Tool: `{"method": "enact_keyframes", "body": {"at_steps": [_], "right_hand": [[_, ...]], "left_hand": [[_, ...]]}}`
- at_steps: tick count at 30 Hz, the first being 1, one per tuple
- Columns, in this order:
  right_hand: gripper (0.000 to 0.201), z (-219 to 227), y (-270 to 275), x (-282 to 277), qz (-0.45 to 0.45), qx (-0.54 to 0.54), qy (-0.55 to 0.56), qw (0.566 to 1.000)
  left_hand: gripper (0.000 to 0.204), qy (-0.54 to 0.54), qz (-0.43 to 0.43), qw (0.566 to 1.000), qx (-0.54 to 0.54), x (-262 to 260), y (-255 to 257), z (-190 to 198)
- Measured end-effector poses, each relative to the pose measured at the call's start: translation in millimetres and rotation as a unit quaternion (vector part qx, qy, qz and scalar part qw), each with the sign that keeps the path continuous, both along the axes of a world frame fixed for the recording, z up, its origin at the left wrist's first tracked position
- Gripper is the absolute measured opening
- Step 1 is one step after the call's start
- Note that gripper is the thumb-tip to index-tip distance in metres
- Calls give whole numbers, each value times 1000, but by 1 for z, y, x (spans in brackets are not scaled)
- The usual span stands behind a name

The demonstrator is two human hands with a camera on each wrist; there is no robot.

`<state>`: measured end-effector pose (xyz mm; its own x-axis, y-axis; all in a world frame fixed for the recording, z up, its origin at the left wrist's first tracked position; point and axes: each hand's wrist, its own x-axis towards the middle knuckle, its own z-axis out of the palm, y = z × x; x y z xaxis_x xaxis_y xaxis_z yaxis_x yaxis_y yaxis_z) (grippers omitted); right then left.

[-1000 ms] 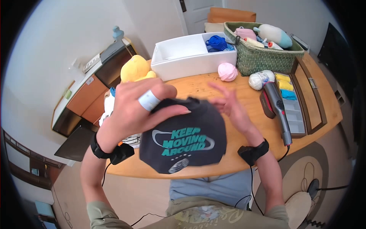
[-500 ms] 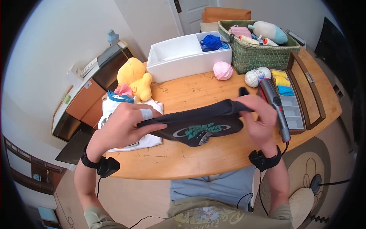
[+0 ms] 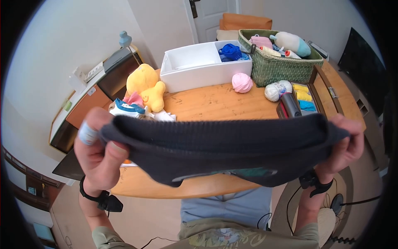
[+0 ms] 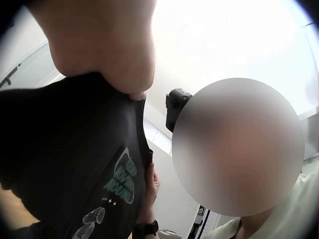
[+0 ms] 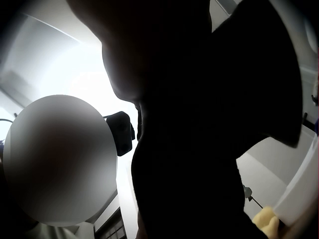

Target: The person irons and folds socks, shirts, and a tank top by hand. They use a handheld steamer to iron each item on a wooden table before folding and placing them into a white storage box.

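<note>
A dark shirt [image 3: 224, 143] with a ribbed edge is stretched wide over the near side of the table in the head view. My left hand [image 3: 99, 155] pinches one end of that edge between thumb and fingers. At the opposite end, my right hand [image 3: 348, 143] grips the cloth with curled fingers. Green lettering on the shirt's front is foreshortened here but shows clearly in the left wrist view, on the hanging fabric [image 4: 65, 149]. From the right wrist the shirt [image 5: 199, 149] appears as a dark silhouette, with a sleeve-like part sticking out.
Behind the shirt stand a white divided box [image 3: 203, 74] with blue yarn and a green woven basket [image 3: 277, 68]. A pink yarn ball [image 3: 242, 83] and white yarn [image 3: 277, 90] sit before them. A yellow plush [image 3: 145, 89] rests at left; a grey styling tool [image 3: 290, 104] is partly hidden at right.
My right hand came to the shirt and took hold of its far end. Both hands then moved apart, pulling the edge wide and bringing it nearer the head camera.
</note>
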<state>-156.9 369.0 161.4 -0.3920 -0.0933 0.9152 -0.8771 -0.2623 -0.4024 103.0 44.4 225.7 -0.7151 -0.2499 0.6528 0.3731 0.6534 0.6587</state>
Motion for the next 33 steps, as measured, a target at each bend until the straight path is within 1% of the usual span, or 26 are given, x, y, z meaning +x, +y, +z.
{"method": "enact_keyframes", "body": {"at_steps": [1,2,3,4,5,7,9,10,11,13,15,16,17,18,19,21,23,25,26,27,30,33], "right_hand": [[42,9,0,-3,-11,-9,12,1000],[41,16,-3,-10,-123,-16,66,990],[33,24,-2,-18,-152,-7,54,987],[29,35,-11,-21,-133,8,16,991],[25,46,-22,-25,-113,23,-20,993],[18,58,-44,-48,-110,112,-67,985],[23,57,-81,-70,-130,168,-43,976],[25,48,-98,-90,-142,196,-9,970],[27,32,-113,-111,-152,224,24,962],[25,-7,-141,-139,-187,328,-3,926],[23,-56,-161,-159,-214,393,96,889],[32,-79,-163,-153,-214,418,121,875],[39,-95,-165,-140,-198,444,106,868],[42,-112,-165,-130,-167,448,108,872],[45,-117,-161,-111,-137,462,110,870],[48,-136,-150,-84,-56,452,120,882],[50,-145,-132,-58,-4,496,83,864],[55,-144,-112,-35,36,552,37,833],[59,-151,-104,-26,34,570,41,820],[63,-157,-98,-20,33,587,48,807],[68,-161,-87,-15,14,610,65,790],[69,-161,-86,-11,1,624,64,779]], "left_hand": [[30,27,28,999,-21,-4,1,4],[27,48,50,997,-41,-10,3,10],[25,51,68,995,-46,-19,4,16],[22,46,86,994,-42,-29,7,22],[21,28,121,992,-12,-42,11,26],[21,-33,102,993,-45,-67,-14,21],[23,-64,117,986,-97,-97,-38,9],[20,-116,149,973,-134,-112,-47,4],[18,-169,181,954,-169,-127,-56,-6],[19,-120,167,947,-248,-166,-101,-71],[30,-138,176,935,-276,-179,-114,-114],[48,-157,173,924,-304,-181,-116,-129],[59,-157,203,903,-344,-181,-110,-145],[62,-147,187,911,-336,-177,-101,-157],[65,-138,172,919,-328,-172,-91,-169],[67,-165,81,931,-314,-151,-61,-175],[68,-174,55,931,-317,-126,-32,-199],[68,-235,7,932,-278,-101,-5,-211],[67,-261,-9,925,-275,-91,3,-222],[64,-276,12,903,-329,-83,17,-229],[62,-286,22,893,-346,-80,21,-231],[63,-293,25,887,-356,-80,22,-229]]}}
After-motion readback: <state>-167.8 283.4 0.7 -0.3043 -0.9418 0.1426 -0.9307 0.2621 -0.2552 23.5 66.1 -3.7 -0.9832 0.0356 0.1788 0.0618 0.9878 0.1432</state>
